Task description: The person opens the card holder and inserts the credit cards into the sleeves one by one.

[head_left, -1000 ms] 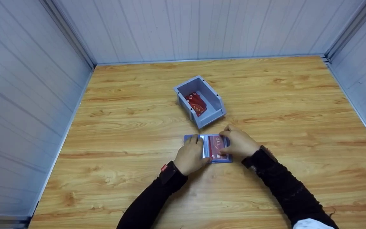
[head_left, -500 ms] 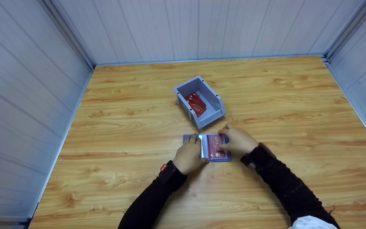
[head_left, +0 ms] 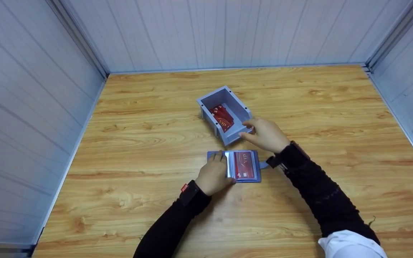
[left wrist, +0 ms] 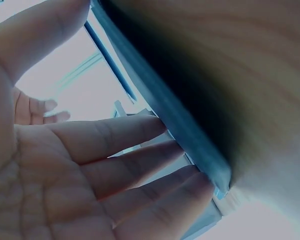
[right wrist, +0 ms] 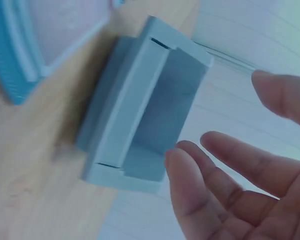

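A blue card holder point(head_left: 257, 177) lies spread on the table, with a red VIP card point(head_left: 244, 165) in its clear right-hand sleeve. My left hand point(head_left: 213, 175) rests on its left part, fingers laid across the pages and thumb by the lower edge; in the left wrist view those fingers are nearly straight against the holder point(left wrist: 165, 110). Over the front lip of a grey bin point(head_left: 237, 134) hovers my right hand point(head_left: 267, 136), fingers spread and holding nothing. Several red cards point(head_left: 222, 118) lie in the bin. The right wrist view has the bin point(right wrist: 125, 105) beside the loose fingers.
The wooden table point(head_left: 149, 125) is bounded by white panel walls point(head_left: 206, 36) at the back and both sides. A blue strap point(head_left: 264, 164) sticks out from the card holder's right edge, partly under the right wrist. The bin stands just behind the holder.
My right hand has left the card in the sleeve and moved up and away to the bin's front lip. The strap has come into sight. The left hand stays on the holder.
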{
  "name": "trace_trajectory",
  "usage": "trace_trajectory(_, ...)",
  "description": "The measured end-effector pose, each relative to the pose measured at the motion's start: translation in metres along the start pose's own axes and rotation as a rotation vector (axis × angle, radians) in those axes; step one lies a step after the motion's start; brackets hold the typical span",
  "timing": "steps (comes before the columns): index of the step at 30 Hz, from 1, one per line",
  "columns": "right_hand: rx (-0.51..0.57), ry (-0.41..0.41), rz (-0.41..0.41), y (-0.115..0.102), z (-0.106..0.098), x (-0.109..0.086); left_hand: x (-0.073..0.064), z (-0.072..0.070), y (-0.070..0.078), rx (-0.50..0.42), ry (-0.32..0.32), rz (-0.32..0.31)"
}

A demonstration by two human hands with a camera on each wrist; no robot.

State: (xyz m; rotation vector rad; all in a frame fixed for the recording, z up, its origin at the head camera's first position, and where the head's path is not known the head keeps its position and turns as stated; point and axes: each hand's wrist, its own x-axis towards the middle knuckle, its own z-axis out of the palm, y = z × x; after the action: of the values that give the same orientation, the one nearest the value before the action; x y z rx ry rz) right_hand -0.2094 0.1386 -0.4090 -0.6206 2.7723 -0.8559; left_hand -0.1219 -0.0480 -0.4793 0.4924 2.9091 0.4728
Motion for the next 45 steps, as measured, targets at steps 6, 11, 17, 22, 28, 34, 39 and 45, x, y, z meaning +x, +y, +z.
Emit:
trace_trajectory(6,-0.011,0.028,0.006,-0.015,-0.004,0.025,0.001,0.000,-0.002,0.000,0.000,0.001)
trace_trajectory(11,-0.050,0.050,-0.008,-0.019,0.005,0.051,0.000,-0.001,-0.001,-0.010,-0.002,0.006)
trace_trajectory(17,-0.169,0.049,0.025,-0.020,0.023,0.078,0.001,-0.001,-0.001,0.009,0.011,0.019)
trace_trajectory(22,-0.237,0.034,0.099,-0.020,0.036,0.095,0.000,0.002,-0.001,0.024,0.045,0.043)
trace_trajectory(28,-0.287,0.042,0.151,-0.015,0.052,0.107,0.000,0.000,-0.002,0.029,0.052,0.061)
trace_trajectory(34,-0.319,0.036,0.188,-0.010,0.064,0.112,-0.001,-0.001,-0.002,0.023,0.048,0.048)
trace_trajectory(39,-0.325,0.037,0.212,-0.008,0.068,0.114,-0.001,-0.002,-0.001,0.022,0.037,0.032)
trace_trajectory(45,-0.331,0.036,0.218,-0.009,0.068,0.114,0.000,-0.001,-0.001,0.023,0.027,0.022)
